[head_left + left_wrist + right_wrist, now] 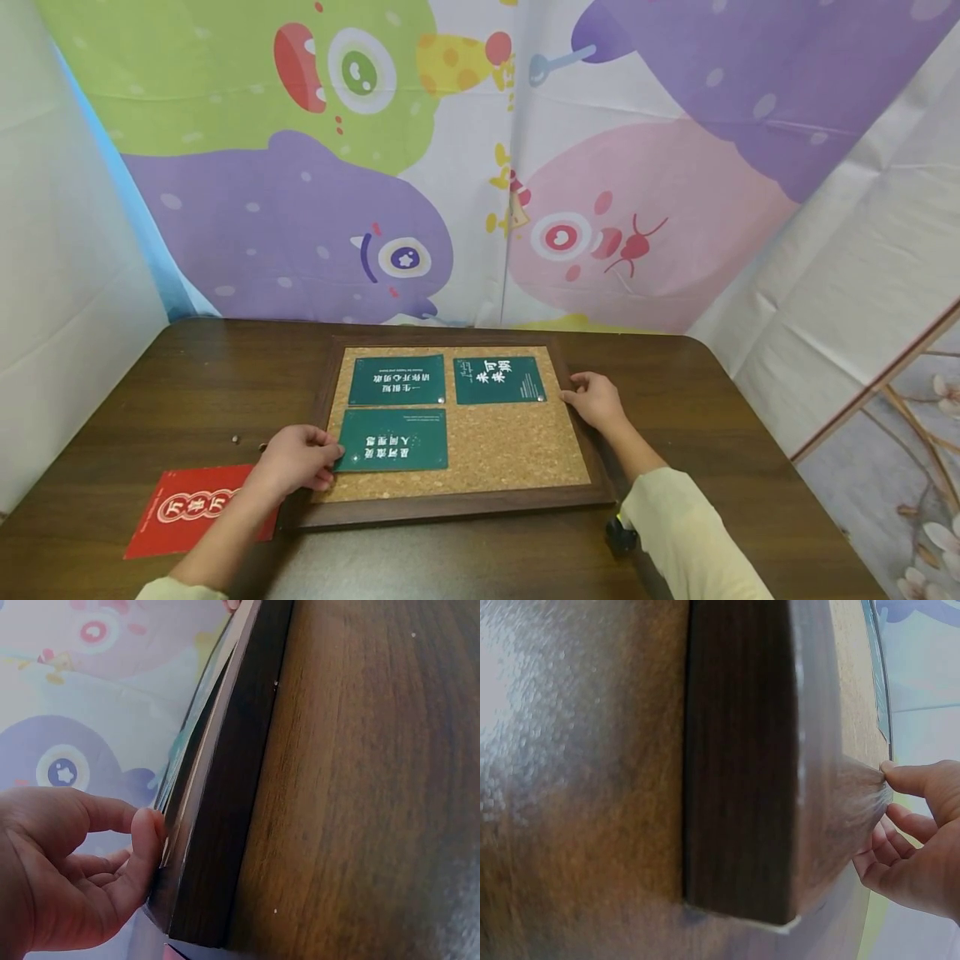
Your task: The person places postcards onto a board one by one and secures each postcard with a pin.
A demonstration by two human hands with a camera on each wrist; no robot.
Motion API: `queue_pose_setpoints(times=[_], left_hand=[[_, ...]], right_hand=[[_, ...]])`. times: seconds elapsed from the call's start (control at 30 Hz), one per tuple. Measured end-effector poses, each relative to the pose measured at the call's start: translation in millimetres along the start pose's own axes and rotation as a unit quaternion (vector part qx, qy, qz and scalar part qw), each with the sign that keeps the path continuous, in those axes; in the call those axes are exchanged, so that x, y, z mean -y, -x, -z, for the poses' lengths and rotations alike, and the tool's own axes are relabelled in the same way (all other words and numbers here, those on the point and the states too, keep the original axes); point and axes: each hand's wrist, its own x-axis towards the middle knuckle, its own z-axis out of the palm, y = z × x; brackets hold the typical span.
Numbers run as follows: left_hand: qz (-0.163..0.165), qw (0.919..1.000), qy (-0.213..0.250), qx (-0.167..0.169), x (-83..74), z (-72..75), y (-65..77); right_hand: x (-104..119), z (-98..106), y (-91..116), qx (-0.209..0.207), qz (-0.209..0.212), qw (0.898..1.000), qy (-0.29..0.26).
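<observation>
A corkboard (pixel 517 450) with a dark wooden frame (pixel 465 503) lies on the table. Three green cards with white lettering are on it: one upper left (pixel 397 380), one upper right (pixel 498 380), one lower left (pixel 405 440). Each carries a small shiny pin head near a corner. My left hand (pixel 294 460) pinches the left edge of the lower-left card between thumb and forefinger, over the frame's left side. On the frame's right side, my right hand (pixel 596 400) grips the edge, thumb on top in the right wrist view and other fingers along the outside.
A red card (pixel 191 508) with white characters lies left of the board, partly covered by my left forearm. Tiny pin-like bits (pixel 236 439) sit on the brown table (pixel 225 383). Behind the table hangs a cartoon-printed cloth (pixel 480 167).
</observation>
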Motion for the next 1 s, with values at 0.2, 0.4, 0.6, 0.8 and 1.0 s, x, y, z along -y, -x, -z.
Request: queue_pose_setpoints(times=[0.2,0.4,0.6,0.8,1.0], left_hand=[[-0.009,0.9999,-0.012,0.0,-1.2,-0.7,1.4],[-0.02,0.999,-0.039,-0.006,-0.1,-1.3,1.3],[-0.018,0.9987,-0.046,-0.013,1.5,-2.0,0.0],[-0.028,0.9979,-0.055,-0.023,1.7,-3.0,0.3],[-0.023,0.998,-0.054,-0.023,1.5,-1.5,1.3]], right_hand=[[-1.3,-0.3,-0.5,0.003,-0.001,1.0,-0.001],[-2.3,-0.9,-1.3,0.0,-0.004,1.0,0.001],[-1.9,-1.0,-1.7,-0.001,-0.007,1.0,0.0],[-1.0,-0.5,-0.9,-0.001,-0.004,1.0,0.001],[-0.3,-0.3,-0.7,-0.001,-0.004,1.0,-0.001]])
